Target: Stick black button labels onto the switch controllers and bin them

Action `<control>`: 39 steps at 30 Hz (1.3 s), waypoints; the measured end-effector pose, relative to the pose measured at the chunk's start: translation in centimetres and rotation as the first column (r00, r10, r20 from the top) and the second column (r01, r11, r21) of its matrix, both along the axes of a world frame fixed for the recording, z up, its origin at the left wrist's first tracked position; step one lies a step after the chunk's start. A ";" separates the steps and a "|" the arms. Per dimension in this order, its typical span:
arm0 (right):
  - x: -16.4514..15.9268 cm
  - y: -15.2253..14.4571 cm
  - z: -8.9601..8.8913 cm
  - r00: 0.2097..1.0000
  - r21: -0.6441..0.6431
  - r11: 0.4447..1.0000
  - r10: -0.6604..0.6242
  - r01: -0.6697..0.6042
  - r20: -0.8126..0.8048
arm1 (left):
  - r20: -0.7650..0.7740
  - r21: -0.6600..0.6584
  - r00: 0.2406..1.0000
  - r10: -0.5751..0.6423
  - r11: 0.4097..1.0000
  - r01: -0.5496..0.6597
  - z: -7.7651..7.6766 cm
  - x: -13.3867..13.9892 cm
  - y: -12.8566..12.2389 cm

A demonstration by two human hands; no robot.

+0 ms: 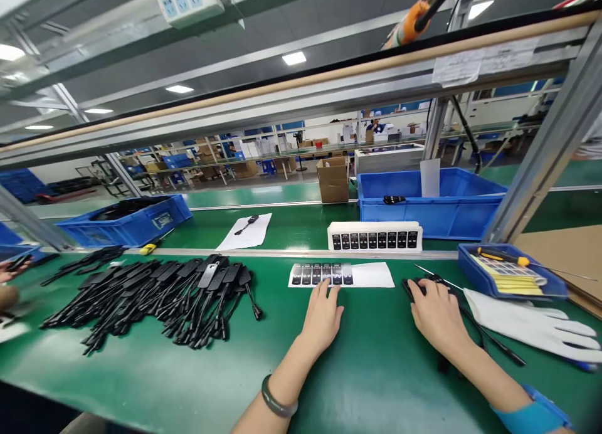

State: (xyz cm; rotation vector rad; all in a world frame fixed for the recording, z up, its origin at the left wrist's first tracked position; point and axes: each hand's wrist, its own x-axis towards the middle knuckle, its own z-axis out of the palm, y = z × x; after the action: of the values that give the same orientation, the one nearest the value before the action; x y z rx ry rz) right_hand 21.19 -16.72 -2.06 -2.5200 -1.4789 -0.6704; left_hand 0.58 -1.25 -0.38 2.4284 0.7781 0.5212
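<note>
Left hand (322,312) reaches to the label sheet (374,275) near the middle of the green worktop (263,371), fingertips at the near edge of its row of black labels, the thumb standing apart; whether it pinches a label I cannot tell. Right hand (436,308) lies over a black adapter (407,286) to the right of the sheet, fingers bent across it; how firmly they grip is hidden. A greenish bangle circles the left wrist, and a blue sleeve covers the right forearm.

Just beyond the sheet stands a white block (375,226) faced with a row of black labels. On the left, a pile of black cabled adapters (136,290) spreads over the worktop; beyond it, another adapter (247,224) lies on white paper (244,238). To the right of the right hand are a white glove (522,321) and a small blue tray (557,288), with a yellow-and-black screwdriver (503,257) across its top. Farther off, a large blue bin (423,211) stands right of a cardboard box (333,183).
</note>
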 end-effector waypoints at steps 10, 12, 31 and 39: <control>-1.3 11.2 1.5 0.873 0.124 0.942 0.334 -0.310 -0.356 | -0.216 0.142 0.965 0.149 0.983 -0.120 -0.2 -0.3 1.1; -1.4 13.1 1.3 0.848 0.186 0.932 0.360 -0.311 -0.388 | -0.228 0.159 0.962 0.147 0.981 -0.113 -0.1 -0.3 1.0; -4.4 1.1 -0.9 0.588 0.603 0.744 0.635 -0.288 -0.502 | -0.048 0.350 0.564 0.825 0.542 -0.764 1.4 -7.1 10.4; -5.2 0.5 -0.4 0.572 0.641 0.694 0.686 -0.328 -0.450 | -0.031 0.212 0.495 0.868 0.490 -0.846 1.6 -8.8 11.3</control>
State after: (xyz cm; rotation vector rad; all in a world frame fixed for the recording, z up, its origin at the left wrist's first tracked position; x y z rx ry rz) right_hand 15.96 -16.23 -2.43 -1.5058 -1.4094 0.0094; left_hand -8.23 10.01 1.25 2.0430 2.1397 0.8061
